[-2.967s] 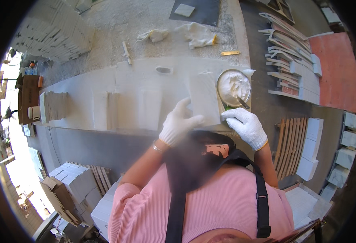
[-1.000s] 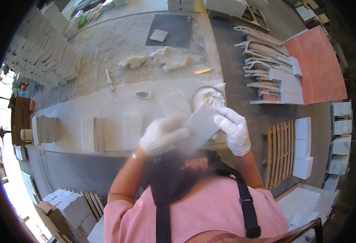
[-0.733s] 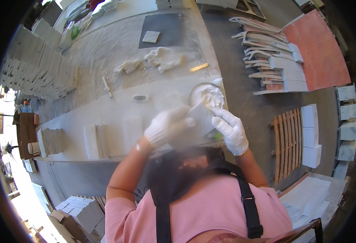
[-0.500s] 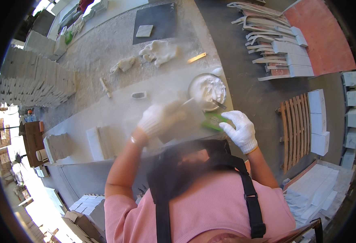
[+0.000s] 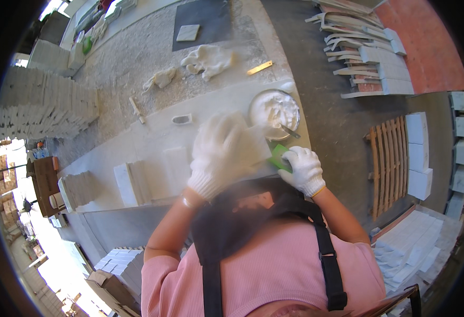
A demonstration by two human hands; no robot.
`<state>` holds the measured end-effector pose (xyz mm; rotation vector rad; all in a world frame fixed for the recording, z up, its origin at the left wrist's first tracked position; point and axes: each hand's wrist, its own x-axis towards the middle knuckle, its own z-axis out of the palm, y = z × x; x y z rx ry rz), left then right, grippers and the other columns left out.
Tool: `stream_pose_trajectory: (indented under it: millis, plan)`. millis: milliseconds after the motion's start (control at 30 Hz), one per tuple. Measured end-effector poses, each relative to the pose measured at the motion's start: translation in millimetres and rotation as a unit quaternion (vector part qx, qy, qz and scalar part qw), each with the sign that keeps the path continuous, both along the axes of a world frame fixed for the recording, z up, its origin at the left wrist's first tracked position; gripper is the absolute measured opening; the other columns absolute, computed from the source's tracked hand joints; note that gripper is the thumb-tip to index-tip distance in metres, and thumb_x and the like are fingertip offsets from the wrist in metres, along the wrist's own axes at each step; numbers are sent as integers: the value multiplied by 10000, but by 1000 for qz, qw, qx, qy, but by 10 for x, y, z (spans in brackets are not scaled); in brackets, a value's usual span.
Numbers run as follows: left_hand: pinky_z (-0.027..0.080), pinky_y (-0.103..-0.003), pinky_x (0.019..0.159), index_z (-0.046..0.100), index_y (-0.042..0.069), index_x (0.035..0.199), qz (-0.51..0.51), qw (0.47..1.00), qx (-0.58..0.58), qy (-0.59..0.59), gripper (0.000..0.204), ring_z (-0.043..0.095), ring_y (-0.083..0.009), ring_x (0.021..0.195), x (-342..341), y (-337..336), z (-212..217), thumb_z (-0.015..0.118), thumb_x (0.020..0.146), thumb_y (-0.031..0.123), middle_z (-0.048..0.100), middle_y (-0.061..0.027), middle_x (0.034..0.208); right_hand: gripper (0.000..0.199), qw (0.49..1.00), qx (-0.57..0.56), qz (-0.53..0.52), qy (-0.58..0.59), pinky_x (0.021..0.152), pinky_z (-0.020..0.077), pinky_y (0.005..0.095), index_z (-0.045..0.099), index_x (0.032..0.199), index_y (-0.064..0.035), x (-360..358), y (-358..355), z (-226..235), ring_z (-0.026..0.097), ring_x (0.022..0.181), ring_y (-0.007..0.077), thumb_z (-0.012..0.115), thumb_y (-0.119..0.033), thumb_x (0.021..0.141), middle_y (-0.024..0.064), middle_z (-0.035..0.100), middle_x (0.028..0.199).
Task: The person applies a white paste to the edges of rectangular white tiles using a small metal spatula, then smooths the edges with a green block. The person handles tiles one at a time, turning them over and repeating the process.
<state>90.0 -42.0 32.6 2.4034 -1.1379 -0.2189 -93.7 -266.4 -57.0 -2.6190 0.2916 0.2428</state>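
Site: stone or tile workshop, judging by stock and dust. Dust-whitened bench (image 5: pixel 117 87), bowl of white paste (image 5: pixel 274 110) on it between 1 and 2 o'clock. Long row of pale slabs (image 5: pixel 47 103), between 9 and 10 o'clock. Red board (image 5: pixel 433 50), 2 o'clock. Slatted wooden pallet (image 5: pixel 390 164), 3 o'clock. Worker's left hand (image 5: pixel 219 148) and right hand (image 5: pixel 304 171) in white knit gloves.

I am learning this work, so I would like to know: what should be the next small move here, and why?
Probably, the right grip should pinch the flat green piece and lift it slightly: its gloved fingers overlap the green edge, while the blurred left grip covers part of the pale slab beside it.
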Motion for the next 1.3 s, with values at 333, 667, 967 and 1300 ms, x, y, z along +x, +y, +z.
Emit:
stream_pose_trajectory:
  millis: [333,667,967,1300]
  plan:
    - [353,-632,1197,618,79,1368,-22,998,-54,-8,915,442,-471,1457,-85,166,-240,948,581,409,553,-182,1507,798,781,554,-258,-127,1163,402,352,452,1563,35,369,135,534,541,1352,224,646,-360,898,146,587,1456]
    - [357,-620,1192,644,50,1304,-19,998,-61,22,873,457,-457,1436,-72,161,-227,930,553,390,578,-176,1466,685,898,387,-161,-138,1271,246,368,344,1624,63,783,372,367,355,1551,278,531,-238,1038,198,445,1637]
    - [345,-604,1200,648,57,1283,-18,997,-71,22,860,462,-442,1437,-60,168,-218,939,534,363,578,-168,1458,784,965,200,-79,-147,1253,301,415,337,1647,-3,738,173,209,415,1514,335,602,-357,999,245,454,1620]
    - [328,-606,1218,646,60,1299,-6,996,-88,10,835,471,-427,1434,-80,175,-251,924,572,363,579,-160,1469,795,885,427,-133,-130,1146,452,395,334,1649,-7,461,137,367,550,1372,264,611,-348,986,163,507,1563]
